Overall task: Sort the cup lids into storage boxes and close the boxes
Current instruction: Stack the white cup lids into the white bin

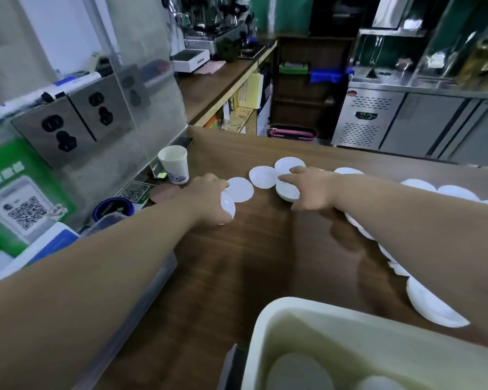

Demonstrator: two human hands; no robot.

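Several white cup lids lie scattered on the wooden counter (237,263). My left hand (206,198) grips a white lid (227,205) at its lower edge, next to a flat lid (241,188) on the counter. My right hand (310,187) reaches over a cluster of lids, fingers curled round a lid (288,192), with two more lids (262,177) just beyond. More lids (431,302) lie under and beside my right forearm. A white storage box (268,313) stands open at the near edge, with lids inside it.
A white paper cup (175,166) stands at the counter's left. QR code signs (26,209), a blue round device (113,211) and a clear container (141,291) line the left side. Steel fridges (406,122) stand beyond the counter.
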